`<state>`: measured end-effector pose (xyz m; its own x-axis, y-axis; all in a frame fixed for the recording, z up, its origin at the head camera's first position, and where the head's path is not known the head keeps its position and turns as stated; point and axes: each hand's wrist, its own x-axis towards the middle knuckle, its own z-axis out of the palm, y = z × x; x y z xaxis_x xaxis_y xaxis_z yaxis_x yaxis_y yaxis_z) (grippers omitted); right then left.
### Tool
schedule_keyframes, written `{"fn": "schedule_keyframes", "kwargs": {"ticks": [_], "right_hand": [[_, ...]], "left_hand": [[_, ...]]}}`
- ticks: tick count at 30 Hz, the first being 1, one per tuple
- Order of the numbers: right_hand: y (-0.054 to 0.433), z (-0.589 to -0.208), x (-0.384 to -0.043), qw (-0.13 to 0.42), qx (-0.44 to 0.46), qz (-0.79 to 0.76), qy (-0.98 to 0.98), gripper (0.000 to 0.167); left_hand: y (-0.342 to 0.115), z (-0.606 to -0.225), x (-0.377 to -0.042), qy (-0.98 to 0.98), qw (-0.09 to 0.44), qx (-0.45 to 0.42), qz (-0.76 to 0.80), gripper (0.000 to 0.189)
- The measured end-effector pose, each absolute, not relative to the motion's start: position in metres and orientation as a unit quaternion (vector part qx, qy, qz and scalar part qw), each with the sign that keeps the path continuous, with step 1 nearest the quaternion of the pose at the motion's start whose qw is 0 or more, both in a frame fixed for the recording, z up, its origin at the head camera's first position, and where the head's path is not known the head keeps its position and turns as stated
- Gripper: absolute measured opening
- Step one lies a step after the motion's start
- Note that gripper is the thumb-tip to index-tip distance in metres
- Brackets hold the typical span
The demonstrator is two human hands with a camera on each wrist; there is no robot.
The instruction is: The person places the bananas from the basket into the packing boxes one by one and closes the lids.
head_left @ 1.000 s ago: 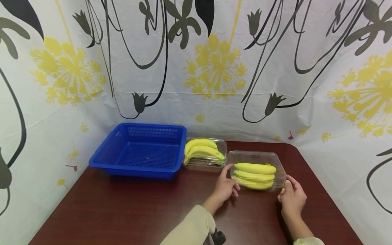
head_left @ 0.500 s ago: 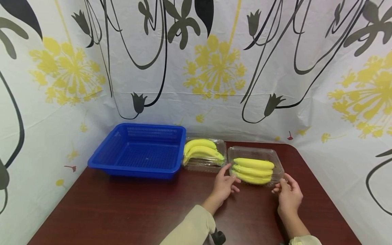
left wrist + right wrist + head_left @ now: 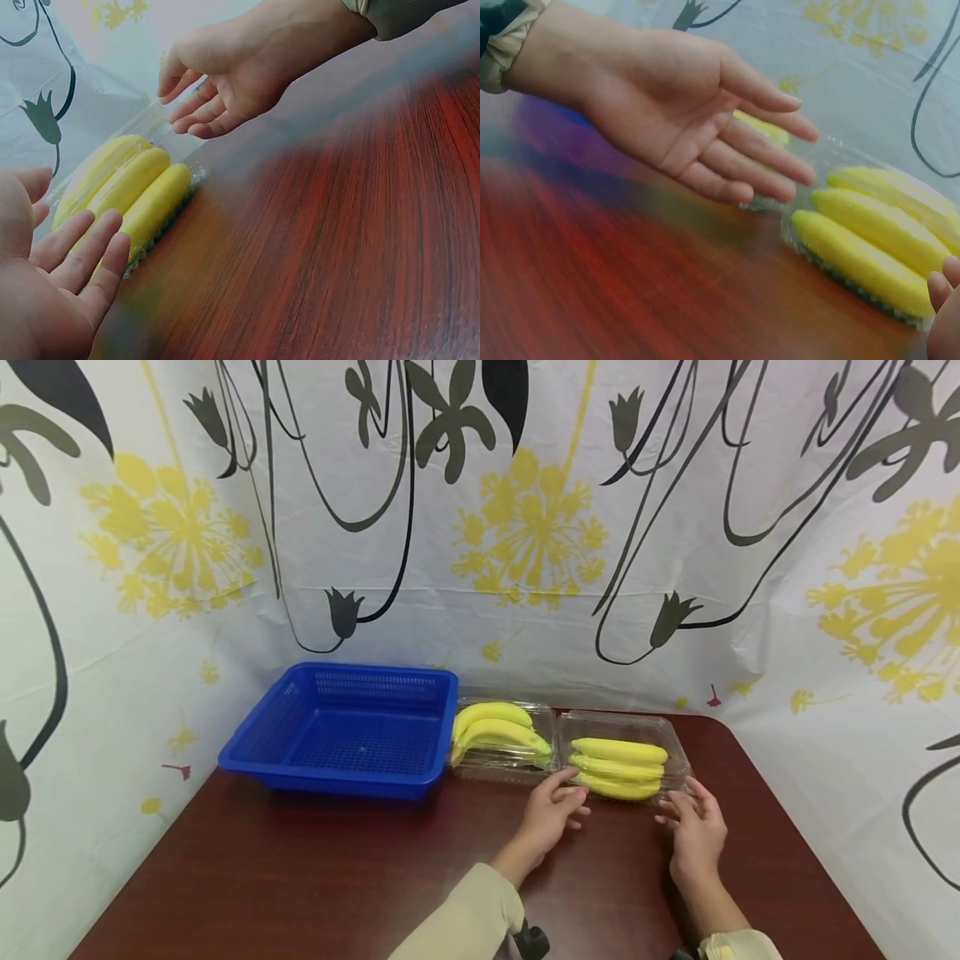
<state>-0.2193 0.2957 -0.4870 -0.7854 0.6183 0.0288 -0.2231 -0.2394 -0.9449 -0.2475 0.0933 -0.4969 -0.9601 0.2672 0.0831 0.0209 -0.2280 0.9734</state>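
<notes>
A clear plastic clamshell box (image 3: 626,727) with three yellow bananas (image 3: 618,768) inside sits at the table's back right. My left hand (image 3: 551,814) is at its front left corner, fingers extended and loosely spread, as the right wrist view also shows. At the front right corner is my right hand (image 3: 697,831), its fingers relaxed with the tips right by the box's edge. Neither hand curls round the box. A second clear box (image 3: 536,714) holding bananas (image 3: 498,731) stands just left of the first, side by side with it.
Left of the boxes, a blue plastic basket (image 3: 337,782) stands on the dark red-brown table (image 3: 315,868). A patterned cloth (image 3: 420,552) hangs behind the table and along both sides.
The right box has slid back, away from me, and slightly left, into line with the other box. My right hand moved left with it, and its fingers have loosened from the edge.
</notes>
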Motion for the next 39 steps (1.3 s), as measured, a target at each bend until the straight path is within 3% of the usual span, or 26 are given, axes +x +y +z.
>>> {"fn": "schedule_keyframes", "kwargs": {"ticks": [9, 15, 23, 31, 39], "right_hand": [[0.291, -0.475, -0.221, 0.290, -0.141, 0.736, -0.596, 0.036], [0.297, -0.472, -0.215, 0.309, -0.108, 0.621, -0.713, 0.040], [0.308, -0.463, -0.215, 0.354, 0.001, 0.442, -0.825, 0.047], [0.313, -0.460, -0.216, 0.353, 0.103, 0.328, -0.870, 0.049], [0.321, -0.462, -0.218, 0.357, 0.179, 0.256, -0.880, 0.053]], "left_hand": [[0.079, -0.487, -0.247, 0.625, 0.087, 0.147, 0.761, 0.040], [0.062, -0.480, -0.246, 0.652, 0.066, 0.181, 0.733, 0.040], [0.025, -0.462, -0.248, 0.703, 0.022, 0.208, 0.679, 0.040], [-0.012, -0.440, -0.248, 0.757, -0.012, 0.255, 0.601, 0.042], [-0.049, -0.424, -0.251, 0.834, -0.089, 0.275, 0.470, 0.049]]}}
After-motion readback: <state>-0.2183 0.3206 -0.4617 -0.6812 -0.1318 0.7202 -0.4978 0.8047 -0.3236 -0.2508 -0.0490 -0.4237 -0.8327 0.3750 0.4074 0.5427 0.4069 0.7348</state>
